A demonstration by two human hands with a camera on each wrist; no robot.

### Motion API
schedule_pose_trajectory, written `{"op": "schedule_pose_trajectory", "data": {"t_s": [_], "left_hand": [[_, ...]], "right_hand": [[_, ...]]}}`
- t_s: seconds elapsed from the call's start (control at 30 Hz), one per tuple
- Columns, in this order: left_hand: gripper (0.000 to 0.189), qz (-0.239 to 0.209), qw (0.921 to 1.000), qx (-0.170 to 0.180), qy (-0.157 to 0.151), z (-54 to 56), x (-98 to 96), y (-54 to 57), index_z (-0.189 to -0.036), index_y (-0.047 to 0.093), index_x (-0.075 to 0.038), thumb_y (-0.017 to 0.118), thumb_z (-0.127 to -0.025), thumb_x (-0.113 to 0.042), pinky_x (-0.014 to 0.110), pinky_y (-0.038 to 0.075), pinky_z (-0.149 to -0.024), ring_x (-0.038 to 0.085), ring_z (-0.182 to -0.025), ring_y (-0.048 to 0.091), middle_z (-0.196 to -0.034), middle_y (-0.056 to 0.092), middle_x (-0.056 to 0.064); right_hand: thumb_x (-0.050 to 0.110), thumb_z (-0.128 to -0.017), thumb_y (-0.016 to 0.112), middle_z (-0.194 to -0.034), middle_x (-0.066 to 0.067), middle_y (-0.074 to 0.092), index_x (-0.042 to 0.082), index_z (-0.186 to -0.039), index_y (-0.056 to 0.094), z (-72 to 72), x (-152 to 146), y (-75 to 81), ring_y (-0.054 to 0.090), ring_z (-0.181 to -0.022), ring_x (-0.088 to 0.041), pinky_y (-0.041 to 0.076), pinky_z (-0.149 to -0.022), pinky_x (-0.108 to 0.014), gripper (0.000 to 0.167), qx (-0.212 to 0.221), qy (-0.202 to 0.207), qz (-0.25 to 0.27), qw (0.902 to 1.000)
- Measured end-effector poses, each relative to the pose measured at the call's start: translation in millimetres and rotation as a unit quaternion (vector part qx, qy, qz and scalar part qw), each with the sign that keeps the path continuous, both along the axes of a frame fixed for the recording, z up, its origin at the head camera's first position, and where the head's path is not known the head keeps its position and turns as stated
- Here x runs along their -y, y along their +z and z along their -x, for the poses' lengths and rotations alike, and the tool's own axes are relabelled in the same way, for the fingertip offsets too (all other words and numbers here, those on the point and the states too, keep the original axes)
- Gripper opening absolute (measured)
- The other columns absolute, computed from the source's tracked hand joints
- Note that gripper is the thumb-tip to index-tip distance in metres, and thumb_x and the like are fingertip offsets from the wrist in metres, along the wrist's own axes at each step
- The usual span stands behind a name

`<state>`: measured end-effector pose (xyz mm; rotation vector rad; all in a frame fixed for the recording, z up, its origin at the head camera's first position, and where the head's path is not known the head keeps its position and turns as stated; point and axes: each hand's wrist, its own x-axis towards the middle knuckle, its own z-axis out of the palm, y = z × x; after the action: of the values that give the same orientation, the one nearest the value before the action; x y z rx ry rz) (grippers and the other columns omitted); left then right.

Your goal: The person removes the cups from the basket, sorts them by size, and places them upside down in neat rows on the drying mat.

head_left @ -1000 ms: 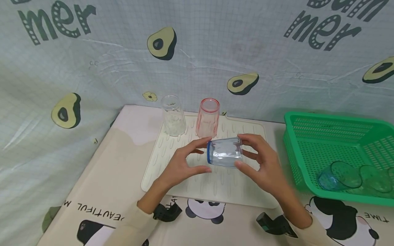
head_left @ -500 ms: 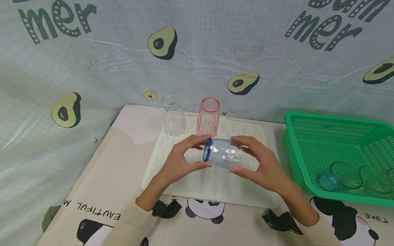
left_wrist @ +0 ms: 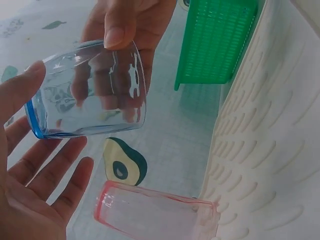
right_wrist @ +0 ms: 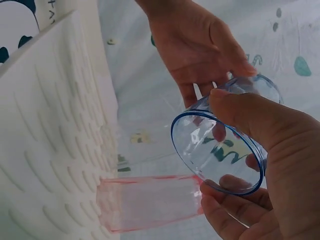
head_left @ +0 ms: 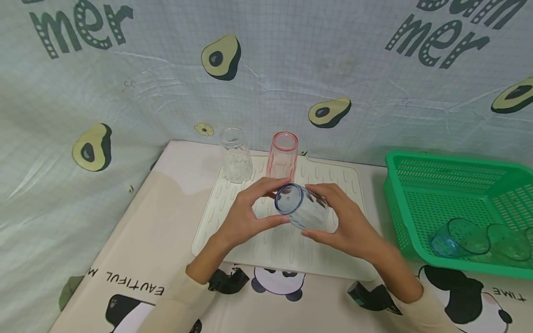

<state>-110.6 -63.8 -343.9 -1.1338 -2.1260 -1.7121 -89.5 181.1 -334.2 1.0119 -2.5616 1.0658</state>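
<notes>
A clear bluish drinking glass (head_left: 310,210) is held tilted above a cream ridged draining mat (head_left: 258,249), its blue-edged base facing left and toward me. My left hand (head_left: 241,215) pinches the base end between thumb and fingertips. Around the rim end, my right hand (head_left: 354,224) has its thumb on the near side and its fingers on the far side. In the right wrist view the mouth of the glass shows, ringed in dark blue. Just behind the hands, a pink glass (head_left: 283,159) stands narrow end up on the mat, partly covered by the left fingers.
Left of the pink glass stands a clear glass (head_left: 236,159) on the mat's back left corner. A green plastic basket (head_left: 454,159) sits at the right, with several bluish and greenish glasses (head_left: 460,238) at its front. A printed cloth wall (head_left: 270,83) rises behind.
The glass has turned in my hands so that its base now faces more toward me. My right hand has shifted slightly left along it. The standing glasses have not moved.
</notes>
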Motion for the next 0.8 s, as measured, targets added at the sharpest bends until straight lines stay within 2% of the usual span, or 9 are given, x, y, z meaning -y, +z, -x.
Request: {"op": "schedule_pose_trajectory", "data": {"t_s": [0.07, 0.13, 0.27, 0.37, 0.47, 0.57, 0.7, 0.8], "left_hand": [[0.068, 0.000, 1.0000, 0.000, 0.001, -0.2, -1.2, 1.6, -0.135, 0.053, -0.005, 0.082, -0.073, -0.003, 0.034, 0.049, -0.089, 0.018, -0.108, 0.055, -0.126, 0.058, 0.004], [0.069, 0.000, 1.0000, 0.001, 0.002, -0.3, -2.4, 2.7, -0.135, 0.052, -0.005, 0.081, -0.073, -0.003, 0.034, 0.049, -0.089, 0.018, -0.108, 0.055, -0.125, 0.058, 0.004], [0.070, -0.003, 1.0000, 0.006, 0.003, -0.2, -4.3, 3.2, -0.137, 0.051, -0.005, 0.081, -0.074, -0.003, 0.035, 0.050, -0.089, 0.018, -0.109, 0.057, -0.125, 0.059, 0.004], [0.069, -0.009, 0.9999, 0.007, 0.002, 0.0, -5.0, 2.9, -0.137, 0.051, -0.005, 0.080, -0.074, -0.003, 0.035, 0.050, -0.089, 0.019, -0.108, 0.057, -0.124, 0.059, 0.006], [0.068, -0.016, 0.9998, 0.007, 0.003, 0.0, -5.4, 2.7, -0.136, 0.051, -0.005, 0.080, -0.075, -0.004, 0.035, 0.050, -0.088, 0.020, -0.108, 0.057, -0.123, 0.060, 0.006], [0.067, -0.019, 0.9998, 0.007, 0.005, -0.5, -6.1, 3.0, -0.135, 0.052, -0.004, 0.081, -0.074, -0.003, 0.036, 0.050, -0.087, 0.020, -0.109, 0.057, -0.123, 0.060, 0.005], [0.067, -0.016, 0.9998, 0.011, 0.011, -1.6, -7.5, 2.6, -0.134, 0.052, -0.002, 0.081, -0.072, -0.001, 0.038, 0.051, -0.086, 0.019, -0.108, 0.057, -0.124, 0.060, 0.005], [0.067, -0.011, 0.9997, 0.015, 0.015, -2.4, -8.8, 1.0, -0.132, 0.053, 0.000, 0.082, -0.072, -0.001, 0.042, 0.050, -0.086, 0.018, -0.107, 0.057, -0.125, 0.060, 0.004]], "right_hand": [[0.025, -0.069, 0.088, -0.132, -0.004, 0.047, 0.013, -0.144, 0.038, 0.2, 1.7, -2.6, 0.048, -0.117, -0.018, 0.051, -0.088, -0.040, 0.091, -0.002, 0.004, 0.011, 0.9999], [0.032, -0.073, 0.085, -0.133, -0.005, 0.047, 0.012, -0.145, 0.035, 0.1, 3.4, -5.5, 0.048, -0.118, -0.019, 0.051, -0.088, -0.041, 0.090, -0.011, 0.009, 0.023, 0.9996], [0.047, -0.081, 0.072, -0.132, -0.007, 0.048, 0.007, -0.144, 0.035, 0.5, 6.8, -11.0, 0.050, -0.114, -0.020, 0.053, -0.083, -0.041, 0.083, -0.053, 0.028, 0.053, 0.9968], [0.048, -0.083, 0.068, -0.130, -0.009, 0.049, 0.004, -0.143, 0.036, 0.8, 9.3, -15.1, 0.051, -0.111, -0.021, 0.053, -0.083, -0.038, 0.081, -0.076, 0.032, 0.068, 0.9943], [0.047, -0.084, 0.068, -0.131, -0.010, 0.049, 0.004, -0.143, 0.034, 0.4, 11.2, -19.8, 0.052, -0.115, -0.022, 0.050, -0.090, -0.036, 0.081, -0.070, 0.030, 0.078, 0.9941], [0.047, -0.084, 0.068, -0.133, -0.011, 0.048, 0.003, -0.144, 0.031, 0.1, 12.8, -24.4, 0.051, -0.119, -0.026, 0.047, -0.095, -0.041, 0.082, -0.056, 0.026, 0.083, 0.9947], [0.048, -0.084, 0.068, -0.136, -0.013, 0.046, 0.004, -0.144, 0.027, 0.7, 15.0, -29.9, 0.049, -0.121, -0.028, 0.045, -0.097, -0.047, 0.084, -0.044, 0.022, 0.084, 0.9953], [0.048, -0.084, 0.067, -0.138, -0.013, 0.044, 0.004, -0.143, 0.024, 1.6, 16.6, -34.4, 0.048, -0.122, -0.028, 0.043, -0.098, -0.047, 0.085, -0.043, 0.018, 0.078, 0.9959]]}}
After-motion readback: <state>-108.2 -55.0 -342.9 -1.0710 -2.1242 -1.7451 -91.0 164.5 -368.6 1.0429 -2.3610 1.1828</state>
